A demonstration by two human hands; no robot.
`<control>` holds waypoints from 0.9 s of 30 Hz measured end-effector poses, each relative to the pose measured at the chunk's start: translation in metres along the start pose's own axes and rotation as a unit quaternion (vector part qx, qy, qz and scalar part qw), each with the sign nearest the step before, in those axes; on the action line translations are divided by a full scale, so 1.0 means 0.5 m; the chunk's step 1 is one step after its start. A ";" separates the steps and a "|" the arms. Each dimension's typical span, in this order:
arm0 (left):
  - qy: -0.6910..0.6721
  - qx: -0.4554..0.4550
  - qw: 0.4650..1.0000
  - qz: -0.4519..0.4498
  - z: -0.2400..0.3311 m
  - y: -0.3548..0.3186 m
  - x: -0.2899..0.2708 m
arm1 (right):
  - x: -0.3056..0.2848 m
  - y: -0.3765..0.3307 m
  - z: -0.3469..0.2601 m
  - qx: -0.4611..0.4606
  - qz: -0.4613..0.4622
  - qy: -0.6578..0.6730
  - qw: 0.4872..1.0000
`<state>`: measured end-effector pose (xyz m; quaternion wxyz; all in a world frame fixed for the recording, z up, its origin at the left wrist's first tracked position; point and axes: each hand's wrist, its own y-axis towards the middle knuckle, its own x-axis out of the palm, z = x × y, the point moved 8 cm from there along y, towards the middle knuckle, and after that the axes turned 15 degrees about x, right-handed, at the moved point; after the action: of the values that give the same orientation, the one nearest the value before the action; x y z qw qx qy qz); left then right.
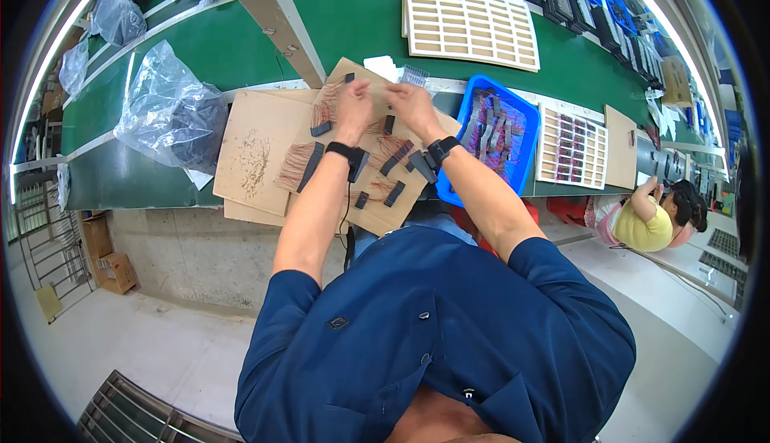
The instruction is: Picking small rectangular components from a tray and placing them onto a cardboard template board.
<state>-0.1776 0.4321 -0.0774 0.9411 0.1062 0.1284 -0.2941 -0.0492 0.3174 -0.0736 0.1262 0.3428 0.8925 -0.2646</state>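
Both my hands are raised over the far part of a cardboard sheet (393, 212). My left hand (354, 111) has its fingers drawn together, close to a small black block (350, 78) with thin red wires. A short gap to the right, my right hand (412, 108) is also closed in a pinch. Whatever the fingertips hold is too small and blurred to make out. Around my wrists on the cardboard lie several black strips with fine red wires, among them one wired strip (310, 168) left of my left forearm and another wired strip (395, 157) between my forearms.
Right of my hands stands a blue tray (525, 158) full of wired strips. Beyond it is a white grid frame (593, 145), partly filled. More cardboard (253, 134) and a clear plastic bag (172, 106) lie left. A metal post (273, 22) rises ahead. Another person (646, 218) sits far right.
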 end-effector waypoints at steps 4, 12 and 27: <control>-0.031 0.054 0.992 0.113 0.021 -0.053 -0.122 | 0.016 -0.118 -0.136 -0.126 0.024 -0.149 0.981; -0.200 -0.057 0.956 -0.209 0.102 -0.230 0.052 | -0.370 -0.219 0.094 0.049 0.241 -0.155 0.957; -0.258 -0.413 0.861 -0.146 0.104 -0.531 0.311 | -0.600 -0.247 0.536 0.349 -0.057 0.241 0.904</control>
<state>-0.1992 0.1224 -0.1086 0.8444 -0.3924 0.0044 -0.3646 0.0989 -0.0730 -0.1258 -0.2363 0.3664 0.7641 -0.4755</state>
